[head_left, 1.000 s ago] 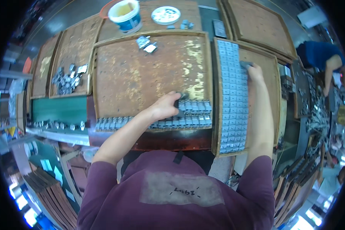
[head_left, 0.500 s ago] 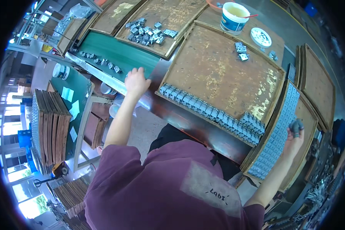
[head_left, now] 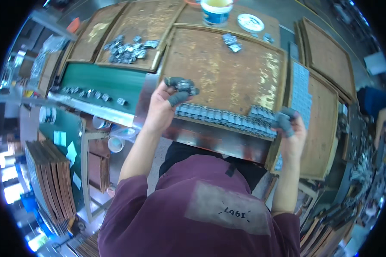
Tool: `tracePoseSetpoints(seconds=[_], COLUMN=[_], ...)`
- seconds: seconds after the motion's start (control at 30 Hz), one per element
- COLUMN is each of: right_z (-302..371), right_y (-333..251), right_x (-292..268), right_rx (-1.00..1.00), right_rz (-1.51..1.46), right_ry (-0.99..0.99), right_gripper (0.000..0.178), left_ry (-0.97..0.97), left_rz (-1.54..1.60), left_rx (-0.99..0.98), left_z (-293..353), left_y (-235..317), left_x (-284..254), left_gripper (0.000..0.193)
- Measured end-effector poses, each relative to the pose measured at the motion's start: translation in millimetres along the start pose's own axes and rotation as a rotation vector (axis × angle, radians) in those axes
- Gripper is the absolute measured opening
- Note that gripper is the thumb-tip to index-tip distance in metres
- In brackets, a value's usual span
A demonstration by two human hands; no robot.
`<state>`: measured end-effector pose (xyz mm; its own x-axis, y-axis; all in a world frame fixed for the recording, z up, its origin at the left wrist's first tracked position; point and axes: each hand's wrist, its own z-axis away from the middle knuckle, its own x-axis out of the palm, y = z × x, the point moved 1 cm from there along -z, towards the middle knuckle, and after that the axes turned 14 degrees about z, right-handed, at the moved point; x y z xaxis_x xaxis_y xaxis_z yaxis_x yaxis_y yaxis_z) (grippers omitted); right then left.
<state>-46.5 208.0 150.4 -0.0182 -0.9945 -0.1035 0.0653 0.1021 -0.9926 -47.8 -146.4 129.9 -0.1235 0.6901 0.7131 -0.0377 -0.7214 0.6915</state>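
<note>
My left hand (head_left: 161, 105), with dark grey covers on its fingertips, pinches a small metal part (head_left: 183, 85) above the near left corner of a wooden tray (head_left: 210, 64). Along that tray's near edge runs a row of similar metal parts (head_left: 214, 115), doubled at its right end. My right hand (head_left: 291, 124), also with grey fingertip covers, is by the right end of this row. Its thumb and fingers are drawn together, and whatever they hold, if anything, is hidden. On the green conveyor belt (head_left: 103, 81) at the left lies a line of several loose metal parts (head_left: 98, 95).
A pile of metal parts (head_left: 126, 50) lies on another wooden tray behind the belt. At the back stand a white and blue bucket (head_left: 216, 12) and a round white lid (head_left: 250, 23). Pale blue pieces (head_left: 302, 85) fill a strip at the right. Stacked boards (head_left: 51, 175) stand at left.
My left hand has come from the belt's edge to above the tray, now with a metal part in its fingers. The right hand has moved left from the pale blue strip toward the row's end.
</note>
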Motion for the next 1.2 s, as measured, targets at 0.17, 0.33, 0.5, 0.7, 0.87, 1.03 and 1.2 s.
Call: tracePoseSetpoints(seconds=[0.17, 0.33, 0.5, 0.7, 0.87, 1.03, 1.2], right_z=[31, 42, 40, 33, 27, 29, 28], right_y=[-28, -46, -49, -35, -25, -26, -21], right_x=[37, 20, 16, 17, 16, 11, 15], right_rx=[0.013, -0.349, -0.594, -0.7, -0.664, -0.548, -0.489], right_rz=[-0.036, 0.88, 0.946, 1.105, 1.089, 1.041, 1.094], right_ry=[-0.213, -0.1, -0.007, 0.089, 0.077, 0.005, 0.023], right_gripper=[0.038, 0.038, 0.033, 0.034, 0.033, 0.034, 0.038], left_ry=[-0.305, -0.454, -0.509, -0.489, -0.476, -0.469, -0.513], left_rz=[-0.139, -0.111, -0.137, -0.503, -0.482, -0.43, -0.973], left_rx=[-0.072, -0.167, -0.228, -0.053, -0.154, -0.143, 0.129], left_z=[12, 18, 23, 27, 22, 22, 26], left_y=[-43, -60, -69, -87, -98, -103, -118], left_x=[70, 94, 105, 116, 111, 116, 118], left_gripper=[0.042, 0.047, 0.044, 0.038, 0.04, 0.058, 0.069])
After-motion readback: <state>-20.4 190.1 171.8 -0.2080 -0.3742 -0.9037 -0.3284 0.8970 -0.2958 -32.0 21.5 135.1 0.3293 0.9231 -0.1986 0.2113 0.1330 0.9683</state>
